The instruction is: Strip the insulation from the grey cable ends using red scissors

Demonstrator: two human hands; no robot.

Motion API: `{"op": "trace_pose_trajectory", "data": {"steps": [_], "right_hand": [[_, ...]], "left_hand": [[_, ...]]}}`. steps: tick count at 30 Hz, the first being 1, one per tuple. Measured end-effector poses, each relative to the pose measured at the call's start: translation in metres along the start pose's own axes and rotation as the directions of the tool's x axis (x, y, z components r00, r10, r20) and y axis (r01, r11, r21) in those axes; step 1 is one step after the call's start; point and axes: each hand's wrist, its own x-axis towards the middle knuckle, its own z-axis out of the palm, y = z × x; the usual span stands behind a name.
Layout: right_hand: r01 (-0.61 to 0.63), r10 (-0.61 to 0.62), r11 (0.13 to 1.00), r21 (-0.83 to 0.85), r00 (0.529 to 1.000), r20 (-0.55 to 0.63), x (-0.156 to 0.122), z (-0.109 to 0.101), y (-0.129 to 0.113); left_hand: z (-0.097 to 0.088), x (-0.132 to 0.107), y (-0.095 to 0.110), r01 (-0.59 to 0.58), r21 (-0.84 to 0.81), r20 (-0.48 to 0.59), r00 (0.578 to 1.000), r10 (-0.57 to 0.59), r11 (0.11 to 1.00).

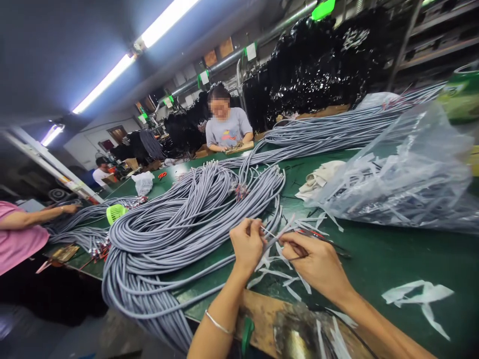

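My left hand (247, 247) is closed in a pinch around the end part of a grey cable (214, 268), with a thin white strand sticking out past the fingertips. My right hand (314, 259) is closed just to the right, its fingers curled near the cable end; what they hold is partly hidden and I cannot make it out. Torn white strips (267, 274) lie on the green table under and around both hands. Just behind my right hand, a tool with red-and-black handles (312, 233) is partly covered.
Big looped bundles of grey cable (160, 234) cover the table's left and middle. A clear plastic bag (396, 189) of white scraps stands right, beside a cloth (322, 177). A wooden board (262, 311) with a metal fixture is in front. Co-workers sit across and at left.
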Motion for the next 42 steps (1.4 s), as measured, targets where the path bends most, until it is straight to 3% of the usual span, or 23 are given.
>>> {"op": "trace_pose_trajectory", "data": {"steps": [3,5,9,11,13,14,15,16,18,19,22,26,29,33,38,42], "right_hand": [[-0.035,0.035,0.999,0.024,0.999,0.014,-0.001,0.002,-0.001],[-0.079,0.078,0.996,0.031,0.997,0.017,-0.002,0.002,0.001],[-0.222,0.219,0.967,0.127,0.975,0.042,-0.002,0.005,0.010],[-0.300,0.283,0.923,0.240,0.954,0.101,-0.001,0.008,0.015],[-0.333,0.297,0.888,0.316,0.942,0.158,0.000,0.013,0.018],[-0.332,0.287,0.883,0.331,0.941,0.177,0.000,0.014,0.019],[-0.325,0.273,0.883,0.339,0.942,0.193,0.000,0.016,0.018],[-0.321,0.260,0.880,0.350,0.943,0.209,0.000,0.017,0.017],[-0.314,0.239,0.874,0.372,0.942,0.234,-0.002,0.017,0.013],[-0.307,0.228,0.874,0.378,0.944,0.239,-0.003,0.017,0.010],[-0.192,0.150,0.929,0.316,0.977,0.152,-0.004,0.013,0.006],[-0.005,0.007,0.995,0.104,1.000,-0.016,0.000,0.007,0.014],[-0.106,0.109,0.993,0.058,0.992,-0.066,0.005,-0.003,0.022],[-0.272,0.289,0.925,0.266,0.957,-0.028,0.010,-0.017,0.017],[-0.187,0.210,0.915,0.356,0.978,-0.024,0.010,-0.023,0.006],[-0.128,0.141,0.942,0.310,0.990,-0.020,0.011,-0.025,0.006]], "left_hand": [[-0.003,0.012,-0.004,0.068,-0.049,-0.069,0.995,-0.071,0.996],[-0.009,0.022,-0.007,0.164,-0.096,-0.052,0.984,-0.169,0.982],[-0.029,0.037,-0.005,0.321,-0.109,0.155,0.940,-0.303,0.941],[-0.034,0.036,-0.002,0.375,-0.058,0.388,0.862,-0.325,0.925],[-0.032,0.030,0.001,0.393,-0.009,0.667,0.687,-0.288,0.919],[-0.028,0.025,0.002,0.375,-0.024,0.740,0.630,-0.235,0.927],[-0.024,0.020,0.003,0.347,-0.067,0.763,0.622,-0.176,0.935],[-0.019,0.016,0.005,0.313,-0.126,0.738,0.664,-0.122,0.941],[-0.011,0.008,0.007,0.252,-0.223,0.603,0.795,-0.070,0.942],[-0.009,0.006,0.009,0.241,-0.242,0.554,0.830,-0.070,0.940],[-0.011,0.004,0.014,0.252,-0.305,0.468,0.880,-0.087,0.918],[-0.021,0.009,0.019,0.204,-0.431,0.260,0.961,-0.096,0.879],[-0.022,0.009,0.022,0.137,-0.308,0.226,0.972,-0.068,0.942],[-0.016,0.000,0.026,-0.002,-0.084,0.304,0.952,0.027,0.996],[-0.014,-0.007,0.028,-0.073,0.009,0.503,0.862,0.058,0.997],[-0.013,-0.008,0.027,-0.113,0.020,0.574,0.815,0.081,0.993]]}}
